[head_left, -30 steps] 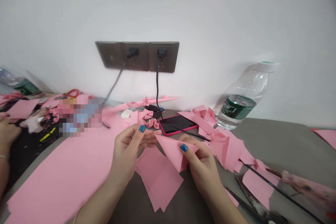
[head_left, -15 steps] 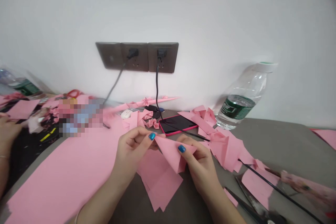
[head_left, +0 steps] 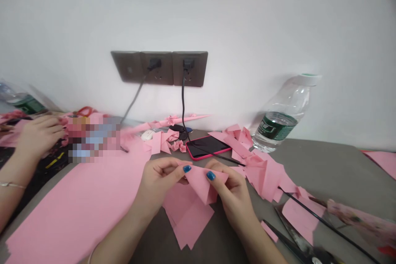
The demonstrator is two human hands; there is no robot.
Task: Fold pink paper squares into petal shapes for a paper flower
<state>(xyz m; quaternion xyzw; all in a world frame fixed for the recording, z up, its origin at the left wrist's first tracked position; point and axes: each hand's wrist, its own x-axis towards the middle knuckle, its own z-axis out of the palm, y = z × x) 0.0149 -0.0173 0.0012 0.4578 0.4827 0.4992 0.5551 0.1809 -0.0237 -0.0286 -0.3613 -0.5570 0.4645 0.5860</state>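
Note:
A folded pink paper piece [head_left: 201, 185] is held between both hands above the grey table, its pointed end hanging down. My left hand [head_left: 165, 181] pinches its upper left edge, thumb on top. On the right side, my right hand [head_left: 232, 187] grips the same paper with the thumb pressed on its face and the fingers behind it. Below lie several loose pink sheets [head_left: 188, 218], overlapping on the table. Just beyond my hands is a phone [head_left: 208, 147] with a pink case and a dark screen.
Large pink sheets [head_left: 71, 206] cover the left. Another person's hand [head_left: 40, 132] is over papers at far left. Folded pink pieces [head_left: 264, 173] and a water bottle [head_left: 281, 115] stand right, with scissors [head_left: 293, 245] nearer. Black cables run from wall sockets [head_left: 159, 69].
My hands have drawn slightly closer together on the folded paper, my left thumb shifting right. The other person's hand has moved in further from the left edge.

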